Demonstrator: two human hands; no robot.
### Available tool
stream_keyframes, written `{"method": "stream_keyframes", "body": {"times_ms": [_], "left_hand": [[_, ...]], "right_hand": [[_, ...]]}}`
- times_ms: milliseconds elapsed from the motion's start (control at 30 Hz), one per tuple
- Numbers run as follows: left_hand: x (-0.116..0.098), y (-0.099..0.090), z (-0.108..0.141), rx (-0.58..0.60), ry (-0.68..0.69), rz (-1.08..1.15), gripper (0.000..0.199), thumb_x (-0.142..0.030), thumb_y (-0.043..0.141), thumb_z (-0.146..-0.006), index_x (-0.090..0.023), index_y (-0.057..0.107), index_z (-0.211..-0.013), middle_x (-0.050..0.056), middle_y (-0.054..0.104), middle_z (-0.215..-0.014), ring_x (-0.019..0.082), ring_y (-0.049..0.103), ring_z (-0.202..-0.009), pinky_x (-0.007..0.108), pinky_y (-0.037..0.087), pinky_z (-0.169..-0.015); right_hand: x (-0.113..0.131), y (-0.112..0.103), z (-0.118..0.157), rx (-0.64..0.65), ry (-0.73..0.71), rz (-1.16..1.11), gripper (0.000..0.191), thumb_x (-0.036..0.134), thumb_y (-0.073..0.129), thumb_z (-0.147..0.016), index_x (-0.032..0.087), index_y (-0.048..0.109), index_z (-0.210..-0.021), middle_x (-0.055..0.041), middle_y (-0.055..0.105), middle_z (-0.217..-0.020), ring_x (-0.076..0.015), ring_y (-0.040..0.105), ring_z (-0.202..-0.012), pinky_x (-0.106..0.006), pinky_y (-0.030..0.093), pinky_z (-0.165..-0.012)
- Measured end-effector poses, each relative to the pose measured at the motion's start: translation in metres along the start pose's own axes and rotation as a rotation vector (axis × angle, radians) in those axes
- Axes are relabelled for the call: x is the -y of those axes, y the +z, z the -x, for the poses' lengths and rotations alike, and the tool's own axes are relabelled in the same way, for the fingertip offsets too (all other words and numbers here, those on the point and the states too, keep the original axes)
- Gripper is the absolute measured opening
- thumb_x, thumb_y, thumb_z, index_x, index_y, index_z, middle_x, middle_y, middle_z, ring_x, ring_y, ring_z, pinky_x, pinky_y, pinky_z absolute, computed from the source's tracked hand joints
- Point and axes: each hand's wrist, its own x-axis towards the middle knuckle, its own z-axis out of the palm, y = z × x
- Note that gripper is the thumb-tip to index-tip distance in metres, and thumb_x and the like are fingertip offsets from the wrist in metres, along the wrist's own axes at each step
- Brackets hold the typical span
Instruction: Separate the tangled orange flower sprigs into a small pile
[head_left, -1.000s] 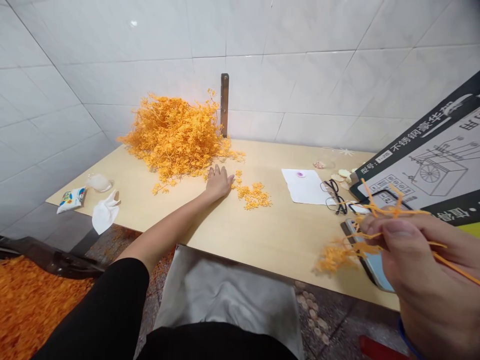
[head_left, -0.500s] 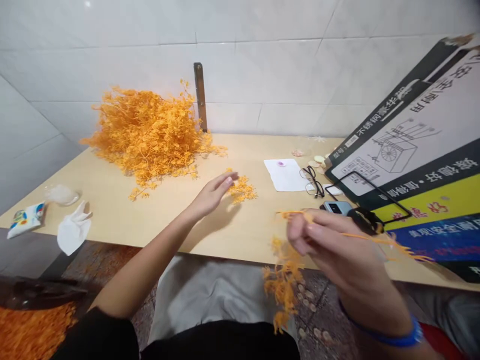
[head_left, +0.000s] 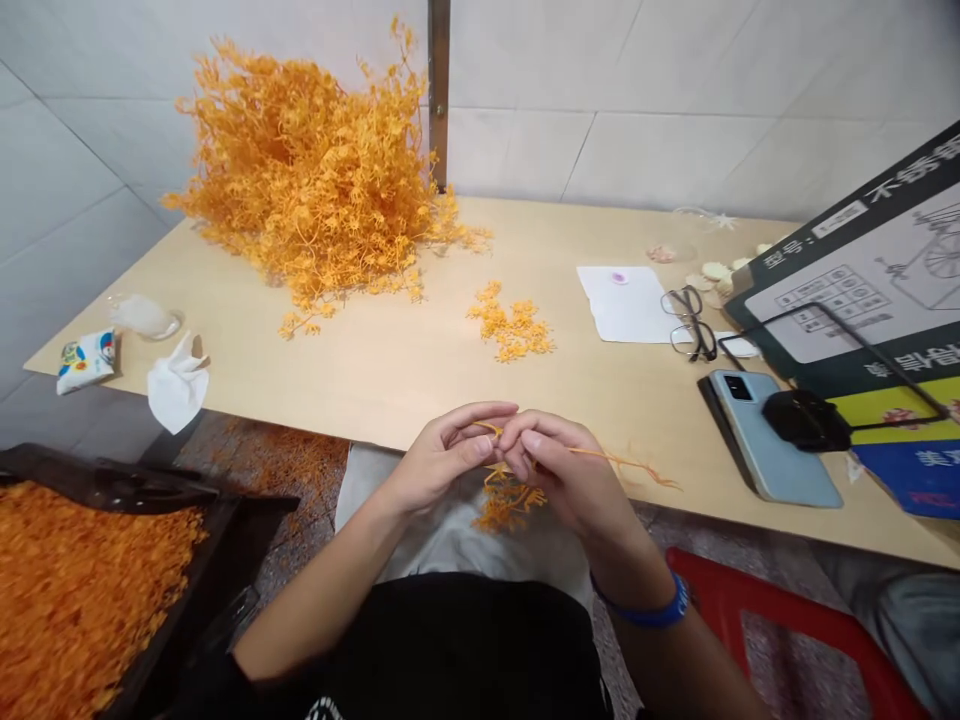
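Observation:
My left hand point(head_left: 454, 448) and my right hand point(head_left: 559, 460) meet at the table's front edge, above my lap. Both have their fingers pinched on an orange sprig point(head_left: 510, 500). Its curly blossoms hang below the hands, and a thin stem sticks out to the right of my right hand. On the table point(head_left: 360, 370), just beyond the hands, lies a small cluster of orange pieces point(head_left: 514, 325). A big heap of orange sprigs point(head_left: 315, 180) stands at the back left against the wall.
A tissue point(head_left: 178, 385), a packet point(head_left: 86, 362) and a clear cup point(head_left: 146, 316) are at the left. White paper point(head_left: 626, 310), glasses point(head_left: 690, 322), a phone point(head_left: 780, 440) and a printed box point(head_left: 862, 270) lie right. Loose orange bits point(head_left: 75, 600) fill a container lower left; a red stool point(head_left: 765, 610) stands lower right.
My left hand has left the small cluster and come back to the front edge. My right hand has moved left to meet it, with the sprig. The view has tilted down.

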Motion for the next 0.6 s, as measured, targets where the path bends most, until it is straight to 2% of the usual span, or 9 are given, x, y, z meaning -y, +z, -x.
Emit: {"method": "stream_keyframes", "body": {"times_ms": [100,200,333,433,500,600], "left_hand": [[0.015,0.005,0.007,-0.057,0.018,0.205,0.037,-0.024,0.066,-0.092,-0.028,0.067,-0.128,0.004,0.067,-0.113,0.010,0.065,-0.105,0.019,0.050,-0.096],[0.025,0.012,0.011,-0.102,0.052,0.288,0.036,-0.017,0.061,-0.094,-0.028,0.066,-0.128,0.004,0.061,-0.127,0.008,0.061,-0.113,0.016,0.047,-0.100],[0.030,0.012,0.014,-0.051,0.039,0.154,0.054,-0.007,0.067,-0.087,-0.038,0.062,-0.130,-0.002,0.042,-0.151,0.010,0.050,-0.131,0.017,0.043,-0.108],[0.029,0.007,0.015,-0.004,0.033,0.046,0.059,-0.006,0.070,-0.085,-0.046,0.061,-0.127,-0.008,0.045,-0.148,0.007,0.049,-0.132,0.013,0.042,-0.106],[0.028,0.003,0.017,-0.033,0.047,0.005,0.051,-0.009,0.067,-0.089,-0.043,0.062,-0.125,-0.008,0.053,-0.141,0.005,0.053,-0.127,0.013,0.043,-0.105],[0.022,0.002,0.023,-0.127,0.049,-0.097,0.037,-0.011,0.063,-0.092,-0.026,0.061,-0.125,0.000,0.061,-0.131,0.005,0.059,-0.118,0.012,0.048,-0.100]], "right_hand": [[-0.011,0.002,-0.001,-0.050,-0.036,-0.136,0.019,0.025,0.056,-0.093,0.012,0.063,-0.081,-0.0004,0.039,-0.056,-0.0056,0.030,-0.050,-0.018,0.020,-0.046],[-0.019,0.004,0.000,-0.066,-0.107,-0.168,0.020,0.026,0.053,-0.095,0.013,0.062,-0.081,-0.0005,0.038,-0.056,-0.0066,0.028,-0.050,-0.019,0.019,-0.046],[-0.021,0.007,0.003,-0.080,-0.141,-0.200,0.020,0.024,0.049,-0.096,0.014,0.060,-0.082,-0.0007,0.038,-0.057,-0.0072,0.031,-0.050,-0.019,0.023,-0.047],[-0.021,0.008,0.005,-0.104,-0.171,-0.187,0.021,0.025,0.049,-0.096,0.014,0.059,-0.081,-0.0009,0.038,-0.056,-0.0079,0.034,-0.049,-0.019,0.027,-0.047],[-0.022,0.009,0.007,-0.105,-0.179,-0.140,0.022,0.025,0.049,-0.096,0.014,0.059,-0.081,-0.0016,0.040,-0.057,-0.0082,0.036,-0.050,-0.020,0.028,-0.047],[-0.027,0.010,0.007,-0.084,-0.177,-0.095,0.022,0.024,0.048,-0.097,0.013,0.060,-0.082,-0.0027,0.042,-0.060,-0.0084,0.038,-0.054,-0.020,0.030,-0.050]]}}
